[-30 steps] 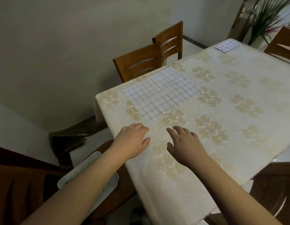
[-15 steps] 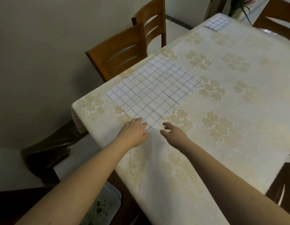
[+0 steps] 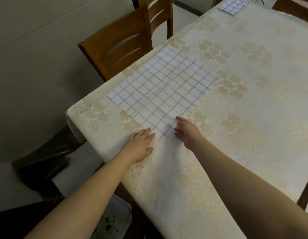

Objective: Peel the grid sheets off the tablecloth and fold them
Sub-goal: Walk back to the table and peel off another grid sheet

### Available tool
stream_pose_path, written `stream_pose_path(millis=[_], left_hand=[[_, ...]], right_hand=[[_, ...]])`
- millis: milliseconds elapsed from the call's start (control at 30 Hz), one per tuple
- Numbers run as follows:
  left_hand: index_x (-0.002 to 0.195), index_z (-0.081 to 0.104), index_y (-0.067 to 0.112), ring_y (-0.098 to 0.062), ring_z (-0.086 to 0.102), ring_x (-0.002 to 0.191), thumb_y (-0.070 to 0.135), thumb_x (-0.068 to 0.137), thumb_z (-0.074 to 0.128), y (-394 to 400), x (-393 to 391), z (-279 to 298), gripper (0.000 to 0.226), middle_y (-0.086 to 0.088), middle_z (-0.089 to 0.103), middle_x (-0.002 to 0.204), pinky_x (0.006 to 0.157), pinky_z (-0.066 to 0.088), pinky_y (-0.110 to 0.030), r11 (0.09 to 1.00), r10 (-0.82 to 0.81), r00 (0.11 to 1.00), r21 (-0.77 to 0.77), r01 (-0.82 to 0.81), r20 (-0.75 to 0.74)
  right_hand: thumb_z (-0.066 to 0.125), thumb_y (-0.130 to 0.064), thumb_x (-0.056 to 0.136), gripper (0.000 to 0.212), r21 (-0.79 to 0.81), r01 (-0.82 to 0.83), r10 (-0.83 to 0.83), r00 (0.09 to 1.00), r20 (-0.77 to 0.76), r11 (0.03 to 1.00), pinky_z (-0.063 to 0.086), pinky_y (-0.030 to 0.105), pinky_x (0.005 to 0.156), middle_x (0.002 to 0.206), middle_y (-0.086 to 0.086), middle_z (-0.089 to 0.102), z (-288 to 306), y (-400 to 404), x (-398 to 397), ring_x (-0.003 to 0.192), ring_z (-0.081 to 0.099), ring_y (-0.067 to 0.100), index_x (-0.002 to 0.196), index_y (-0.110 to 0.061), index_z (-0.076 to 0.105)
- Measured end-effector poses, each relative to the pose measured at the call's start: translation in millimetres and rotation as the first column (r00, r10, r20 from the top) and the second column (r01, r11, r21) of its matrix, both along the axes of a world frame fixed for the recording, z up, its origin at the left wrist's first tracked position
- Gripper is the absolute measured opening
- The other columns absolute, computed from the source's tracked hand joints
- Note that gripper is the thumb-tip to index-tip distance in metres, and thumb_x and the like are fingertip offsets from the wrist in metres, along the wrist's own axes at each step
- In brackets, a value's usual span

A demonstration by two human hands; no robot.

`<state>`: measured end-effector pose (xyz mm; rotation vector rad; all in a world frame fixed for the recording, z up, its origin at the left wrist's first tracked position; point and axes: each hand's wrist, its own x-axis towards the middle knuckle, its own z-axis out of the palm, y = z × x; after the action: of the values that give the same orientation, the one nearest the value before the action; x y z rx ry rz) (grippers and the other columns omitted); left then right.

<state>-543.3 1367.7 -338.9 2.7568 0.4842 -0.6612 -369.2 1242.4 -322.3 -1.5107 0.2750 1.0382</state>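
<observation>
Fingers of the left hand [image 3: 139, 144] lie flat and straight, pressing the tablecloth [image 3: 244, 118] at the near corner of the grid sheet [image 3: 161, 90]. The right hand [image 3: 186, 131] hovers loosely spread at that corner, gripping nothing. This thin white sheet, ruled in dark squares and creased, lies flat on cream floral fabric. A 2nd, folded grid sheet [image 3: 234, 4] sits at the far edge.
</observation>
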Motion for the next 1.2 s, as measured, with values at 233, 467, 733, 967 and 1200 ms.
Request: stream_pose_path(millis=[233, 467, 733, 967, 1200], left_hand=[[0.157, 0.005, 0.024, -0.014, -0.008, 0.151, 0.046, 0.102, 0.031, -8.8, -3.2, -1.2, 0.064, 0.003, -0.008, 0.165, 0.123, 0.003, -0.039, 1.000, -0.015, 0.999, 0.012, 0.015, 0.038], [0.156, -0.002, 0.029, -0.016, -0.016, 0.150, 0.042, 0.099, 0.040, -30.3, -29.8, -0.1, 0.072, 0.001, -0.021, 0.162, 0.123, 0.003, -0.039, 0.999, 0.012, 0.984, 0.044, -0.020, 0.180], [0.155, -0.002, 0.033, -0.015, -0.018, 0.149, 0.060, 0.087, 0.053, -70.1, -37.4, 6.6, 0.091, 0.004, -0.023, 0.162, 0.123, 0.001, -0.040, 0.982, -0.190, 0.968, 0.045, 0.185, 0.162], [0.155, -0.004, 0.035, -0.017, -0.019, 0.148, 0.065, 0.082, 0.055, -144.4, -55.0, -6.1, 0.098, 0.004, -0.022, 0.161, 0.120, -0.005, -0.038, 0.898, -0.440, 0.889, 0.037, 0.439, 0.125], [0.155, -0.007, 0.032, -0.025, -0.005, 0.151, 0.037, 0.102, 0.037, -217.9, -76.0, -11.3, 0.069, -0.004, -0.007, 0.165, 0.120, 0.005, -0.050, 0.915, -0.393, 0.919, 0.105, 0.389, 0.024]], right_hand=[[0.048, -0.012, 0.100, 0.029, 0.055, -0.056, 0.057, 0.998, -0.024, 0.997, 0.052, 0.027, 0.072, 0.083, 0.006, 0.051, 4.2, -13.1, -12.5, 0.073, 0.051, 0.017, 0.125, -0.010, 0.062], [0.052, -0.012, 0.098, 0.026, 0.004, -0.020, 0.020, 0.998, -0.054, 1.000, 0.051, 0.029, 0.072, 0.097, 0.009, 0.053, 8.7, -83.3, -24.7, 0.067, 0.047, 0.018, 0.117, -0.009, 0.068], [0.057, -0.014, 0.094, 0.018, -0.076, 0.163, -0.172, 0.976, -0.130, 0.984, 0.040, 0.022, 0.053, 0.071, 0.002, 0.056, 14.4, -191.8, -56.2, 0.051, 0.035, 0.011, 0.098, -0.003, 0.071], [0.062, -0.040, 0.092, 0.030, -0.156, 0.128, -0.141, 0.987, -0.081, 0.980, 0.042, 0.023, 0.068, 0.081, -0.005, 0.052, 13.6, -277.2, -77.7, 0.071, 0.051, 0.008, 0.108, -0.017, 0.072], [0.062, -0.017, 0.094, 0.030, -0.042, 0.132, -0.134, 0.990, -0.054, 0.990, 0.050, 0.034, 0.087, 0.118, 0.010, 0.064, 16.0, -353.9, -106.8, 0.106, 0.060, 0.028, 0.124, -0.015, 0.063]])
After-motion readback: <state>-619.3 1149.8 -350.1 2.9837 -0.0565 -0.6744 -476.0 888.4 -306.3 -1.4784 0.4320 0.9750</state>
